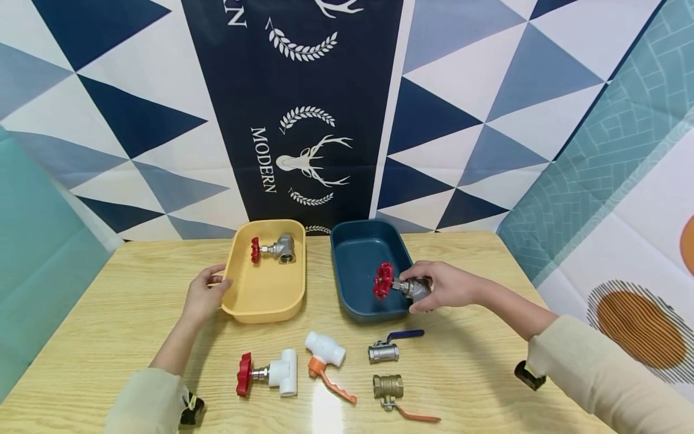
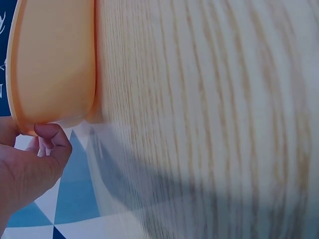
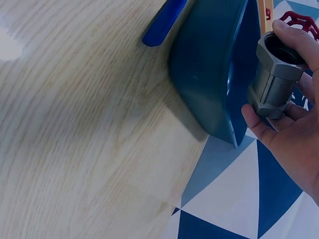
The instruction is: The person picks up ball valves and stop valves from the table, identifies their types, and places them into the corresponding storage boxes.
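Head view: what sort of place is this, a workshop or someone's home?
Probably a staged tabletop set, not a real workshop: patterned cloth backdrops hang behind a wooden table, where plumbing valves lie in a row by a yellow tray and a blue tray.

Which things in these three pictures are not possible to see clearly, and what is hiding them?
- Head view: the body of the metal valve is mostly wrapped by the right hand; whether it rests on the blue tray or is lifted is unclear.
- Left wrist view: the yellow tray shows only its outside; its contents are hidden, and the left hand is cut off by the edge.
- Right wrist view: the red handwheel is cut off by the top edge.
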### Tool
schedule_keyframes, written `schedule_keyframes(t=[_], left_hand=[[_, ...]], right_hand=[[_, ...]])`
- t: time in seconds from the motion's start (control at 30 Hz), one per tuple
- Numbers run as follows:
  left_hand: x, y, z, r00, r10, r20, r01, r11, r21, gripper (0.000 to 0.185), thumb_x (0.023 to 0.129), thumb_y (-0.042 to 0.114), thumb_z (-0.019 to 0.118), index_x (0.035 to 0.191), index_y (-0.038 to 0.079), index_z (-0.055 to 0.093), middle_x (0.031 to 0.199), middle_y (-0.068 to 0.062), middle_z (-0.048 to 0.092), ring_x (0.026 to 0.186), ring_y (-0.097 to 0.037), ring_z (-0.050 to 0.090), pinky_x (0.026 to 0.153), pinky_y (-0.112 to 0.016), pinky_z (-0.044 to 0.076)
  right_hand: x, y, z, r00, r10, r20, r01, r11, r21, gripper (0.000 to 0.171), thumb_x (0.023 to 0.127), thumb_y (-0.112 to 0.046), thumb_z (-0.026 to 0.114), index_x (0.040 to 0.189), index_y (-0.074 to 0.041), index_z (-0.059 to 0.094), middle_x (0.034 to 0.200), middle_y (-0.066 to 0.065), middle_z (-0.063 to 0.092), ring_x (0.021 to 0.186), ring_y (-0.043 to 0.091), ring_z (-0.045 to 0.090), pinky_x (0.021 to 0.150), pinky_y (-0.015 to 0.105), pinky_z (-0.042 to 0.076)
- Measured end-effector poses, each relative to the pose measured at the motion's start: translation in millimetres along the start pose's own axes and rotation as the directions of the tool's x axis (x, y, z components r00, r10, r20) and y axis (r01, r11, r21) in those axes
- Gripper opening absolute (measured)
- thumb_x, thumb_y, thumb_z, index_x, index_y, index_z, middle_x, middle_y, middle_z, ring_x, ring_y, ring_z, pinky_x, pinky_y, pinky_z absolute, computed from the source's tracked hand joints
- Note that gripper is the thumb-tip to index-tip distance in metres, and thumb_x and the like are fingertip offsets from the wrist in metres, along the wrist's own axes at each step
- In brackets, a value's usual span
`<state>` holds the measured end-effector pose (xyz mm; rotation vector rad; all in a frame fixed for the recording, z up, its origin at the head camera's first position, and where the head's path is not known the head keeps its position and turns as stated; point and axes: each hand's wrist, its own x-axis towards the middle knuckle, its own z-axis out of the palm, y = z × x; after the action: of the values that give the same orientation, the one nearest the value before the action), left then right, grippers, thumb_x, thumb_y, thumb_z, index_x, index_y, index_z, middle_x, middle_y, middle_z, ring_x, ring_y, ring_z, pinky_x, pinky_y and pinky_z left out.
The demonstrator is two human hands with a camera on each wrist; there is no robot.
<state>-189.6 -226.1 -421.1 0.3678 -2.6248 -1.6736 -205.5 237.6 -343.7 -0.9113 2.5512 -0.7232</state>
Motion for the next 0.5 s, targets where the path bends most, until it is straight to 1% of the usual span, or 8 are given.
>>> schedule_keyframes(t=[0.27,0.5], left_hand=[[-0.1,-0.4,0.3,1.000,0.002,0.001,-0.002,1.000,-0.007,0.048,0.095,0.014,0.050,0.140,0.002,0.038,0.108,-0.012,0.045,0.086,-0.013,0.052,0.064,-0.020,0.052],[0.9,-2.4,0.6,1.000,0.013,-0.005,-0.013,1.000,-0.015,0.048,0.094,0.013,0.051,0.139,0.001,0.039,0.107,-0.012,0.046,0.081,-0.010,0.051,0.063,-0.020,0.052]], right_hand=[[6.2,-4.0,-2.1,0.999,-0.033,-0.008,0.033,0.999,-0.012,0.060,0.074,-0.038,0.077,0.123,-0.008,0.059,0.114,0.005,0.058,0.090,0.015,0.048,0.068,0.022,0.045],[10.7,-8.8,-2.9,0.999,-0.042,-0.001,0.042,0.999,-0.006,0.059,0.074,-0.037,0.077,0.123,-0.008,0.059,0.114,0.005,0.059,0.091,0.016,0.049,0.069,0.022,0.047]])
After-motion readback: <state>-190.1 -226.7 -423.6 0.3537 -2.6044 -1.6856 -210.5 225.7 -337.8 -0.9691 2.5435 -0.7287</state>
